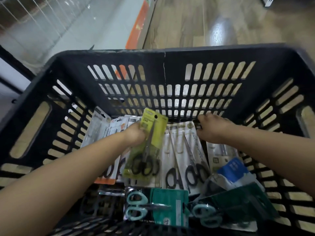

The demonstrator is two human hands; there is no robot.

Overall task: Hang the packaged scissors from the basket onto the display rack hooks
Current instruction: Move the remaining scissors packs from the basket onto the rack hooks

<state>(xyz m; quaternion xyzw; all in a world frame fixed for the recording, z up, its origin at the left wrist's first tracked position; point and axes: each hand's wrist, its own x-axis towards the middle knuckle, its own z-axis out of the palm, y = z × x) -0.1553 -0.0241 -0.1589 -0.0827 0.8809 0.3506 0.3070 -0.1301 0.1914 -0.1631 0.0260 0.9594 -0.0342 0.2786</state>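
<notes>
In the frame's centre the left hand (134, 133) grips a yellow-green scissors pack (146, 147) raised above the basket (163, 74), likely for carrying to hooks, while the right hand (213, 128) curls fingers onto white packs (179, 150), whether gripping is unclear.

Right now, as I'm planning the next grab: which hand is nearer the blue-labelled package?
Right. The right hand is up-left of the blue-labelled package; the left hand grips the yellow-green scissors pack farther left.
</notes>
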